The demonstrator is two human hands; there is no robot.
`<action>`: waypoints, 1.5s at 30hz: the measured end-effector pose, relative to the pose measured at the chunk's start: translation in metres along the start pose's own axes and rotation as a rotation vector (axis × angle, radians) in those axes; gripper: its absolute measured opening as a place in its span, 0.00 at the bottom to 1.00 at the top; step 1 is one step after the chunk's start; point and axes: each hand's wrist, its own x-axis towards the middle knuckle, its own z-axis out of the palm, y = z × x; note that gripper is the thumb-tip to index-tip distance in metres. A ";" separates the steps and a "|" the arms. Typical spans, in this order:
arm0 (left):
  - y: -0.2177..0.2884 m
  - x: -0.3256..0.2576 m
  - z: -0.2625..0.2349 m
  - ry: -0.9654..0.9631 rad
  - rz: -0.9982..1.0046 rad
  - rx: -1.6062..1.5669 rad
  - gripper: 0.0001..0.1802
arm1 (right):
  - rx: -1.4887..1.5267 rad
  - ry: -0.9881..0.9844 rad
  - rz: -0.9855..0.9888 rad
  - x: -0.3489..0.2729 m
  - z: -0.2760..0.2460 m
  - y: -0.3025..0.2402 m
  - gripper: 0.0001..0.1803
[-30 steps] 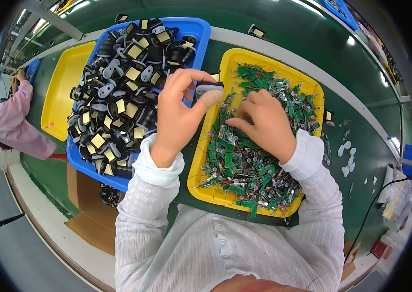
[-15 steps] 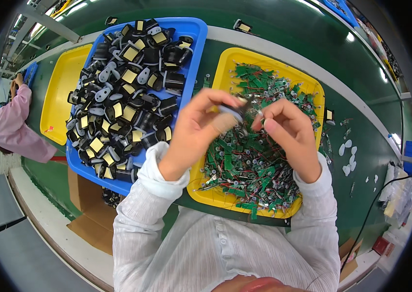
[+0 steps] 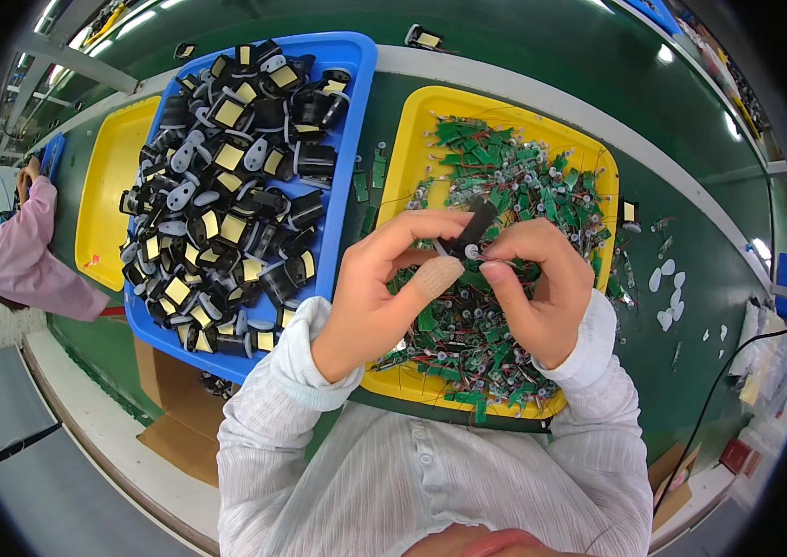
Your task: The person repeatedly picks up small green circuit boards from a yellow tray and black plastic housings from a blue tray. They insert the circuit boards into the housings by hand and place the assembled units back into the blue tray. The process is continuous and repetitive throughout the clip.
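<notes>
Black plastic part (image 3: pixel 477 226) sits mid-frame, pinched between left hand (image 3: pixel 384 288) and right hand (image 3: pixel 537 288), both closed on it above the yellow tray (image 3: pixel 403 176) of green circuit boards (image 3: pixel 505 186). Head view: fitting step seemingly under way; next needs careful alignment. Blue tray (image 3: pixel 356 102) upper left.

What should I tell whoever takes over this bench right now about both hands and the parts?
Left hand: grip closed on a small black plastic part, thumb wrapped in tan tape.
Right hand: fingertips pinching the same part from the other side, above the yellow tray of small green circuit boards.
Blue tray to the left holds a heap of black parts with yellow labels. A second yellow tray lies further left.
Done: one black part picked up and in hand.
Left: both trays remain full.
</notes>
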 end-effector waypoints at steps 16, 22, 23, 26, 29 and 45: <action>0.003 0.000 -0.001 -0.029 0.067 0.124 0.13 | -0.188 -0.027 -0.151 0.003 0.001 -0.008 0.11; 0.005 -0.001 0.000 -0.051 0.063 0.182 0.14 | -0.241 -0.007 -0.240 -0.001 0.004 -0.005 0.13; 0.003 -0.001 0.000 -0.032 0.087 0.179 0.13 | -0.244 -0.010 -0.239 -0.001 0.004 -0.007 0.13; -0.002 -0.001 0.001 -0.026 0.107 0.121 0.13 | -0.254 -0.016 -0.246 -0.002 0.004 -0.005 0.13; -0.004 -0.002 0.002 -0.028 0.077 -0.018 0.12 | -0.227 -0.014 -0.237 -0.002 0.006 -0.005 0.13; 0.007 0.000 0.003 -0.120 -0.078 -0.152 0.13 | 0.265 -0.079 0.290 -0.008 0.004 -0.005 0.06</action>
